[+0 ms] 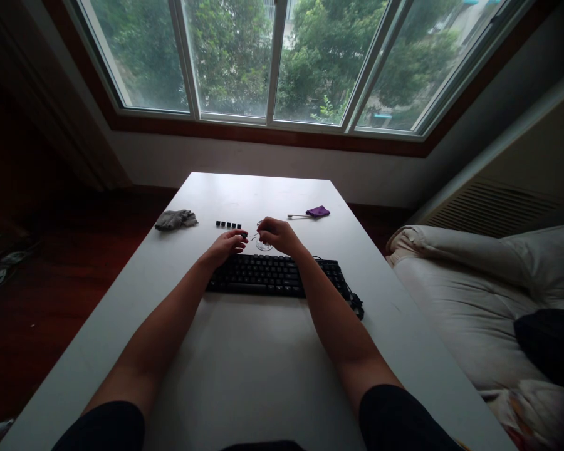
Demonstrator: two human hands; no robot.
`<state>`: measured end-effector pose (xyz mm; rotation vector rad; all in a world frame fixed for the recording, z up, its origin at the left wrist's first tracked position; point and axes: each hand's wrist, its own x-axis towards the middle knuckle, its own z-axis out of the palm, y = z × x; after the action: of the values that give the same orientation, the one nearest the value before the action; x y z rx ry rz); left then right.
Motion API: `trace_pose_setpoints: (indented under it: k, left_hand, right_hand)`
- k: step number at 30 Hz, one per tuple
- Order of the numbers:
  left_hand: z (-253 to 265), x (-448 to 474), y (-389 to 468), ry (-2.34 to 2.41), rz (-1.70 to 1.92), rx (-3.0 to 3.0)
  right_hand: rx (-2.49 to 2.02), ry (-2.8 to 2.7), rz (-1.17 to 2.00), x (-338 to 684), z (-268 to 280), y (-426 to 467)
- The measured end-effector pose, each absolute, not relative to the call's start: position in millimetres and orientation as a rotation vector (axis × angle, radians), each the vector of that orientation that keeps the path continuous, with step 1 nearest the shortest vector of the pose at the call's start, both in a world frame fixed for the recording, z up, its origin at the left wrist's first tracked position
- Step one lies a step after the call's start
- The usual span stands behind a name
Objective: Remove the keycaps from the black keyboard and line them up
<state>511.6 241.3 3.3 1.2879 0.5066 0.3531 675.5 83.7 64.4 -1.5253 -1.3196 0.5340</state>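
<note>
My left hand (229, 243) is above the back left edge of a black keyboard (263, 275), its fingertips closed on a small dark keycap (244, 235). Facing it, my right hand (278, 235) pinches a thin wire tool (254, 236) whose end points toward the keycap. Whether the wire touches the keycap is too small to tell. Beneath my right hand sits a small clear round dish (264, 245), partly covered by the hand. Several loose black keycaps (228, 225) stand in a row just behind my left hand. My right forearm hides part of the keyboard.
On the white table (244, 363), a crumpled grey cloth (176, 219) lies at the left edge. A folded purple cloth (318, 212) and a thin stick (299, 217) lie at the back right. The keyboard's cable (356, 304) is bunched at its right end. A pale sofa (451, 300) stands to the right.
</note>
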Motion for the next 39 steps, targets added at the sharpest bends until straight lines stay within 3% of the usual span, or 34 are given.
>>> trace_pose_setpoints:
  k: [8,16,30,39]
  left_hand:
    - [-2.4,514.1,250.7,0.611,0.377,1.22]
    - [-15.8,520.4,256.9,0.726,0.533,1.608]
    - [-4.8,583.0,303.4,0.744,0.529,2.651]
    - [-16.3,605.1,324.7,0.784,0.331,2.801]
  right_hand:
    - [-1.649,-1.198,0.552,691.6,27.7,94.3]
    - [-1.761,-1.079,0.55,696.7,-11.2,100.4]
    - [-1.747,-1.041,0.529,709.0,-26.1,101.5]
    - [-1.757,-1.093,0.499,711.3,-29.6,101.5]
